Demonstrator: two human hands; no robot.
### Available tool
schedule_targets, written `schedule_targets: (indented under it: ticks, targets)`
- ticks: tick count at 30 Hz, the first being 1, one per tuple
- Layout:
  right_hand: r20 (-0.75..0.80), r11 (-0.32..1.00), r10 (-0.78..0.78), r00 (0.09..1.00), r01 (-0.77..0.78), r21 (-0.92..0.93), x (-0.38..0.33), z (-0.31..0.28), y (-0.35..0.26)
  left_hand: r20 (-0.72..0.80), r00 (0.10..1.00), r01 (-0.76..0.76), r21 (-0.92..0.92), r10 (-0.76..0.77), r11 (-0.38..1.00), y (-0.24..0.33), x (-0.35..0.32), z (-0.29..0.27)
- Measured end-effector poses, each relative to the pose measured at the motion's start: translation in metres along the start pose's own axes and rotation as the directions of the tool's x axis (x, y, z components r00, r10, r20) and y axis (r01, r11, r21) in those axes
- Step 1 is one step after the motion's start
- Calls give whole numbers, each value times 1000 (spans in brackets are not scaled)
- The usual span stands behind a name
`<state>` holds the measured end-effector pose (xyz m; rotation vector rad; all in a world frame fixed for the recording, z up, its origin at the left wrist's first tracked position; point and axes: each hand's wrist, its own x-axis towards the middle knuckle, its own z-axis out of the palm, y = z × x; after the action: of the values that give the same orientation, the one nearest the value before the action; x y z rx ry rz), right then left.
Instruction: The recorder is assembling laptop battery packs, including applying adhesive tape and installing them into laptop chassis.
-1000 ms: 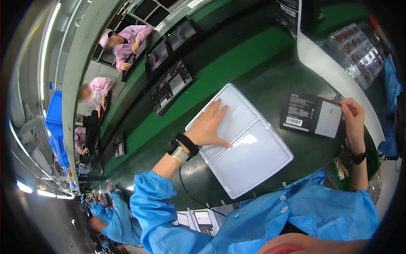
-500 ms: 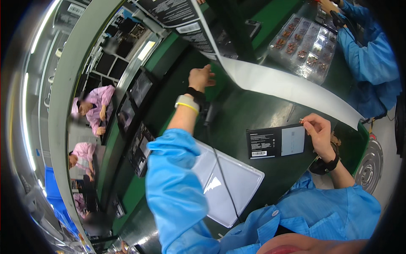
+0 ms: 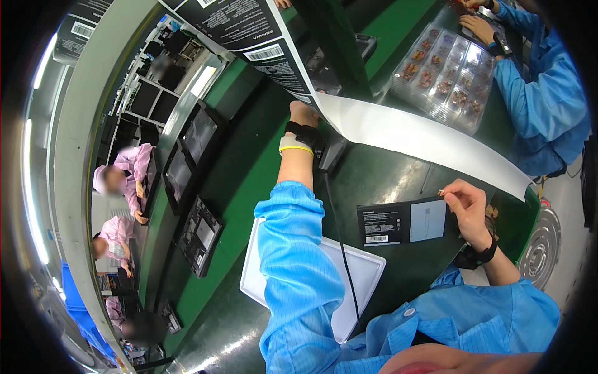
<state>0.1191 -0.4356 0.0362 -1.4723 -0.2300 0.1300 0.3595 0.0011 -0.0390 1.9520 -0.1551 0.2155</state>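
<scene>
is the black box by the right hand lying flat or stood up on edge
Lying flat. The black box shows its broad labelled face up on the dark table, with the right hand at its right edge.

A glossy dark green tabletop [image 3: 398, 181] is seen under a white tray [image 3: 358, 280] and a black booklet [image 3: 398, 224] bearing a pale grey panel. Light blue sleeves [image 3: 299, 280] are worn, with a yellow-and-grey wristband [image 3: 294, 145]. Pink coats [image 3: 131, 171] are worn by distant workers.

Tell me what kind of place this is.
Most likely an electronics assembly line: a long green conveyor belt carries dark devices, workers in pink smocks sit along it, and a clear tray of small parts lies nearby.
</scene>
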Motion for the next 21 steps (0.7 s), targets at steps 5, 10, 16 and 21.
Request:
schedule_targets:
  ticks: [5, 10, 16, 21]
  targets:
    - [30, 1000, 6, 1000, -6, -8, 0, 9, -2, -55, 885, 364, -541, -463, 759, 65, -14, -16]
    - [29, 999, -4, 1000, 5, -45, -2, 4, -4, -90, 661, 502, -685, -745, 529, 106, -58, -70]
    - [81, 997, -11, 997, 17, -80, 1, 2, 1, -210, 678, 597, -402, -705, 694, 89, -182, -170]
    - [119, 993, -8, 993, 22, -113, 7, 4, -2, -518, 737, 625, 279, -434, 729, 96, -217, -185]
